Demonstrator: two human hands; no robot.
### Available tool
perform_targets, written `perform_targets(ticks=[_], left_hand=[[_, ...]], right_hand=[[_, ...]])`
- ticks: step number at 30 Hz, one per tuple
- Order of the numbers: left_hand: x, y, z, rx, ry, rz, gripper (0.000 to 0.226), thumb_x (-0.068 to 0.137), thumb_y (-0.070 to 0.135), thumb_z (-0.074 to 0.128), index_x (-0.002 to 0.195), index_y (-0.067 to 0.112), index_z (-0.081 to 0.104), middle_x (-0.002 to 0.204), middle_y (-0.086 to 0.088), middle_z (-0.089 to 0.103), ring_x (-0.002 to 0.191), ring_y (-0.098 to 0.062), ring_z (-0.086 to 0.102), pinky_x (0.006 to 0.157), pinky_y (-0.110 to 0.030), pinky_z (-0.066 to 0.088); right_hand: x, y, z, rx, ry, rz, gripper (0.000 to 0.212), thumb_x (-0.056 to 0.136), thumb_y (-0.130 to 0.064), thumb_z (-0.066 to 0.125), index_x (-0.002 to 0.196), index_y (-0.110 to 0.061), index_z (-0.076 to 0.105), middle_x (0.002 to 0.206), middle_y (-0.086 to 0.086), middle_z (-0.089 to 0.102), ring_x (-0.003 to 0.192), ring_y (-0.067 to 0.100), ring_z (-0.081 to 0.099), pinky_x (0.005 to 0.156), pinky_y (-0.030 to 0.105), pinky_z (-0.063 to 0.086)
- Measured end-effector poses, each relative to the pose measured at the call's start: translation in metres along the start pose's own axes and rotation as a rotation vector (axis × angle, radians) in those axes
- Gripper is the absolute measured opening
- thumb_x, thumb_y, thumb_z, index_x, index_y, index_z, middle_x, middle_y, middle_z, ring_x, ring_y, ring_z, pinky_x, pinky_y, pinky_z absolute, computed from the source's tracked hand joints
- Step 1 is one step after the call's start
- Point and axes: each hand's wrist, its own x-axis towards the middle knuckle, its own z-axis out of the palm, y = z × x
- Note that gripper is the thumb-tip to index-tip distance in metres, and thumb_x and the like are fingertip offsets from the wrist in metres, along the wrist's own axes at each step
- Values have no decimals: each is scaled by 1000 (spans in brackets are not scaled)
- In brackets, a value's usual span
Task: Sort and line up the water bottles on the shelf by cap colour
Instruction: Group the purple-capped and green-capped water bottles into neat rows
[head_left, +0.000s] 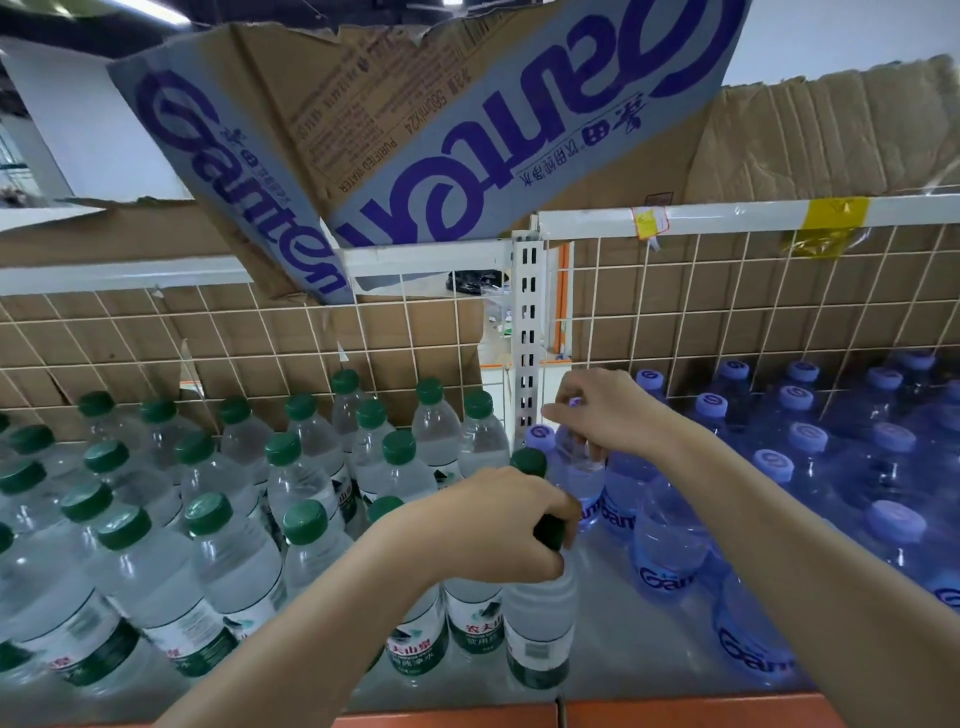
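Several clear bottles with green caps (208, 512) stand in rows on the left half of the shelf (613, 639). Blue-tinted bottles with purple caps (808, 436) fill the right half. My left hand (493, 525) grips the green cap and neck of a clear bottle (540, 634) at the front, beside the gap between the two groups. My right hand (602, 410) pinches the purple cap of a blue bottle (576, 467) near the white upright post, at the left edge of the purple group.
A wire grid back panel (727, 322) backed with cardboard closes the shelf's rear. A white slotted post (527, 338) divides the two bays. A torn blue-printed carton flap (415, 171) hangs overhead. An orange shelf edge (675, 714) runs along the front.
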Motion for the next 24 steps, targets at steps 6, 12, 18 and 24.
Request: perform_targets(ticks=[6, 12, 18, 24], left_hand=[[1, -1, -2, -56, -37, 4, 22, 77, 16, 57, 95, 26, 65, 92, 9, 62, 88, -13, 54, 77, -28, 48], [5, -4, 3, 36, 20, -2, 26, 80, 28, 59, 106, 32, 62, 102, 11, 59, 98, -14, 52, 91, -31, 43], [8, -4, 5, 81, 33, -80, 32, 82, 48, 61, 97, 20, 59, 90, 0, 61, 86, -19, 56, 75, -32, 46], [8, -3, 6, 88, 4, -113, 34, 81, 48, 61, 89, 16, 54, 86, -4, 59, 82, -21, 56, 74, -38, 48]], right_hand=[[5, 12, 26, -158, -118, -10, 36, 88, -33, 63, 120, -17, 56, 84, 3, 55, 46, 15, 55, 40, 21, 42], [14, 18, 46, -124, -30, -48, 22, 84, -26, 63, 98, -10, 56, 83, 4, 52, 78, 23, 49, 66, 28, 38], [8, 17, 37, -129, -36, -75, 36, 80, -28, 68, 65, -18, 38, 65, -3, 42, 58, 15, 38, 49, 25, 29], [-6, 24, 26, -49, 34, -58, 31, 76, -25, 71, 84, 2, 56, 71, 8, 51, 60, 22, 47, 55, 31, 41]])
